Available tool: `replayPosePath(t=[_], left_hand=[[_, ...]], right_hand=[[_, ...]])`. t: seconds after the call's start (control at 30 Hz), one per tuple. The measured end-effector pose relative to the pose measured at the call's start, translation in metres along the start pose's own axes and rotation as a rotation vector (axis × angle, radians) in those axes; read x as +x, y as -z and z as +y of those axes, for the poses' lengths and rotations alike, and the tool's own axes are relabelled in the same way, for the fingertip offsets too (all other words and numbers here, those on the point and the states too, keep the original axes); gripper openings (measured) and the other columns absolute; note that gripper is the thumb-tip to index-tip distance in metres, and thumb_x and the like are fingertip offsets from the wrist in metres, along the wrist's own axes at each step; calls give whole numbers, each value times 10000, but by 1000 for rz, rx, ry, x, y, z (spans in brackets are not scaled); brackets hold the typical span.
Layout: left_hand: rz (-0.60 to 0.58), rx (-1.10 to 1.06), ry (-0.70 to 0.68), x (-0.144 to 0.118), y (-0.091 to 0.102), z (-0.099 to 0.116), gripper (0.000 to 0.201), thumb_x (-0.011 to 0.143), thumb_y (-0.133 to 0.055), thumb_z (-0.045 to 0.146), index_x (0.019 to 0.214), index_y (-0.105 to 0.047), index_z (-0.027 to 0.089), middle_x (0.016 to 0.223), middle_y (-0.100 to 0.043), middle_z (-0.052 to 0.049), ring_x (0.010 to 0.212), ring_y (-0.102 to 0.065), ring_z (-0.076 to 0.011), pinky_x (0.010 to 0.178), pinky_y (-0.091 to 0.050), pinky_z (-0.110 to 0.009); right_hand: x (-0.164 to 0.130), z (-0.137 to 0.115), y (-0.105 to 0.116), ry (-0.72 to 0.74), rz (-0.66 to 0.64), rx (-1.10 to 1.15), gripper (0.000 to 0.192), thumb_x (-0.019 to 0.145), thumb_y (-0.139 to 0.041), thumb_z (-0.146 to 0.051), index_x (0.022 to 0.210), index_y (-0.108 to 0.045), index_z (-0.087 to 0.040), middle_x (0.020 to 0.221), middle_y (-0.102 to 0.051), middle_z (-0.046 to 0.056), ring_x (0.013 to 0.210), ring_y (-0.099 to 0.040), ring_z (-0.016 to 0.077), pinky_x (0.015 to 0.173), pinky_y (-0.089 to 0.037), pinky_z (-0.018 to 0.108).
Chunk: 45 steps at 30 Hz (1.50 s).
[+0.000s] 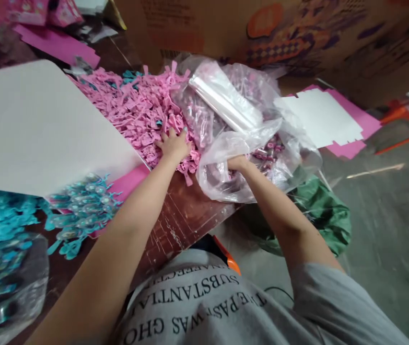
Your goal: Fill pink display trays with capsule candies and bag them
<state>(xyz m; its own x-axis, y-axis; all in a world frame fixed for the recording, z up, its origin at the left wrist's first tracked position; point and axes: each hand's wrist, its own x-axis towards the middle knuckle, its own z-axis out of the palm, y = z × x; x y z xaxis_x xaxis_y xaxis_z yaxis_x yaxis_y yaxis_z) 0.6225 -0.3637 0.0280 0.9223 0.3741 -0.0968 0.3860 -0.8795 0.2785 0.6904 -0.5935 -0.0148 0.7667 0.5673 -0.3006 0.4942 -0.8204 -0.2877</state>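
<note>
At table edge: left hand (173,143) pressing spread fingers into pink plastic pieces (132,108); right hand (238,163) reaching inside clear bag (226,179), grip hidden, cannot tell. Bagging step seemingly underway; scooping pieces toward bag mouth likely needed.

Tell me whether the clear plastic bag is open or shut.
Open: the right hand reaches into the clear plastic bag through its gaping mouth.

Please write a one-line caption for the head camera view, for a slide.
Left hand presses on a pink plastic pile; right hand reaches inside a clear bag.
</note>
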Motion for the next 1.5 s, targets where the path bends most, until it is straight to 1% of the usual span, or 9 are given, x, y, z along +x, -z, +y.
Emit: replayPosePath(t=[0.13,0.33,0.47,0.57,0.7,0.83,0.97,1.2,1.5], left_hand=[[59,11,-187,-54,-21,7,561,1072,-497,278,1629,-539,234,1596,-587,-204,1580,-384,-477,1252,-153,-856],[196,4,-357,-142,-33,-9,474,1086,-499,232,1545,-609,190,1737,-435,-181,1637,-327,-429,1327,-216,-726],[105,65,-345,-190,-48,-39,445,1055,-567,214,1485,-636,124,1567,-577,-259,1396,-578,-421,1179,-495,-569],[15,151,-291,-201,-58,-51,416,1064,-435,126,1400,-679,114,1301,-701,-240,1198,-669,-383,1015,-582,-492],[5,30,-242,-202,-57,-54,373,1025,-431,93,1312,-671,90,1177,-719,-217,1109,-694,-358,948,-587,-454],[-75,-396,-182,-215,-43,-70,272,995,-500,136,1207,-666,172,1015,-745,-87,883,-708,-237,815,-578,-346],[-196,-709,-171,-235,-26,-88,288,1078,-483,270,1166,-750,205,1029,-784,-46,891,-723,-185,858,-574,-316],[-116,-826,-270,-255,-6,-82,273,1080,-651,441,1175,-818,247,1108,-824,-38,996,-758,-175,899,-572,-300],[57,-306,-411,-268,17,-92,321,1138,-552,396,1078,-830,248,1121,-843,-24,990,-759,-176,880,-465,-349]], right_hand=[[-38,11,-11,-1,73,-1,331,1023,-671,-321,1310,-737,-169,1453,-694,142,1369,-619,336,1197,-479,515],[-95,35,-23,-37,373,49,537,1013,-590,-424,1481,-619,-161,1528,-657,190,1501,-479,407,1312,-161,703],[-139,46,-30,-46,622,137,516,1030,-561,-505,1408,-652,-167,1374,-721,185,1338,-605,349,1222,-396,543],[-171,44,-39,-58,496,153,461,1052,-526,-516,1293,-717,-173,1159,-753,163,1073,-691,306,1033,-535,452],[-199,42,-57,43,214,36,425,1024,-592,-415,1341,-722,-165,1272,-736,182,1163,-688,341,1075,-538,499],[-208,46,-61,150,304,83,337,1057,-537,-344,1281,-723,-175,1201,-743,181,1100,-715,339,994,-591,514],[-208,13,-42,281,553,277,298,1052,-626,-343,1334,-652,-253,1188,-747,131,949,-741,269,819,-635,432],[-178,-92,-23,807,291,345,286,1093,-607,-281,1374,-657,-272,1192,-773,72,1083,-772,214,889,-670,361],[-178,-112,-16,923,281,94,399,1075,-585,-161,1454,-666,-258,1255,-791,77,1069,-777,219,846,-689,344]])
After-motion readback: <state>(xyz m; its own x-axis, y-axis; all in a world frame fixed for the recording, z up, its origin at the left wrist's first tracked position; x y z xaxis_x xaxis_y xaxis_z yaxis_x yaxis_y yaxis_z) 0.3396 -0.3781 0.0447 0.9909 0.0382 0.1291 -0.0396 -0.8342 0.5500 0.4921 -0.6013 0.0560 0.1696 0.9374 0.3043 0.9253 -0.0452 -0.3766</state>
